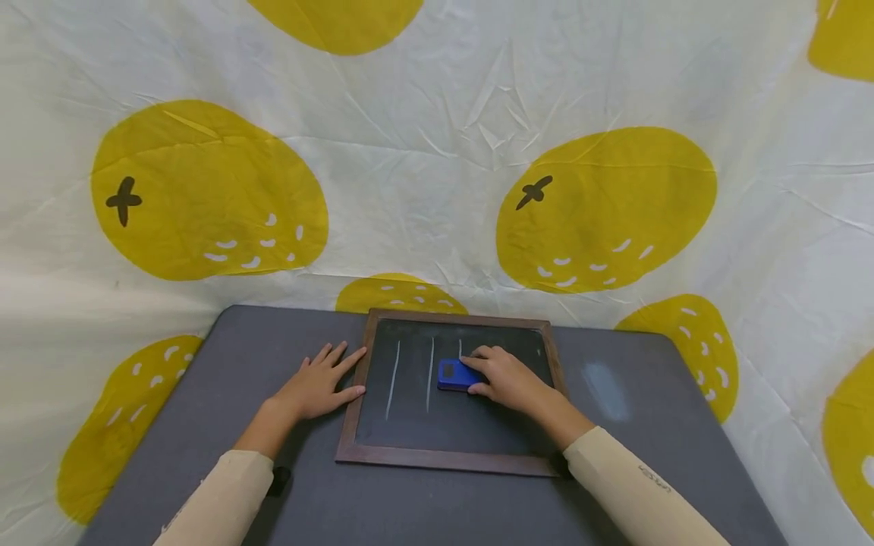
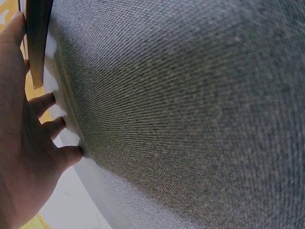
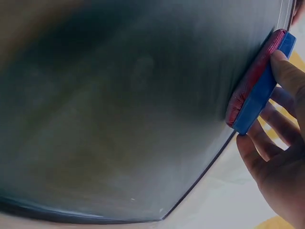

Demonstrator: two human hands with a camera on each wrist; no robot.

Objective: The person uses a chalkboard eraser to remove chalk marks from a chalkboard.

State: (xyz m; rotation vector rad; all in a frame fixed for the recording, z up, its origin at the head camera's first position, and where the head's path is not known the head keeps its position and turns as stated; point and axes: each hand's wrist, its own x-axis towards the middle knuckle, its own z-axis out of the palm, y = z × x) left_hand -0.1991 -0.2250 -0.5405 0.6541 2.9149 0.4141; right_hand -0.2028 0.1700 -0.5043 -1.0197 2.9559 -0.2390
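Note:
A small chalkboard (image 1: 403, 432) with a brown wooden frame lies on the grey table. Three chalk lines run down its left and middle part; the rightmost is short, ending near the eraser. My right hand (image 1: 508, 379) grips a blue eraser (image 1: 447, 374) by its edges. In the right wrist view the eraser (image 3: 262, 90) shows a dark red pad against the black surface, thumb on one side and fingers on the other. Fingers spread, my left hand (image 1: 317, 388) rests at the frame's left edge, with thumb and index fingertip on the wood. Other left fingertips touch the tabletop.
The grey table (image 1: 198, 455) reaches back to a white cloth (image 1: 410, 189) printed with yellow fruit shapes. A pale chalky smudge (image 1: 606, 390) marks the tabletop right of the board. A dark band (image 1: 278, 481) shows at the left wrist.

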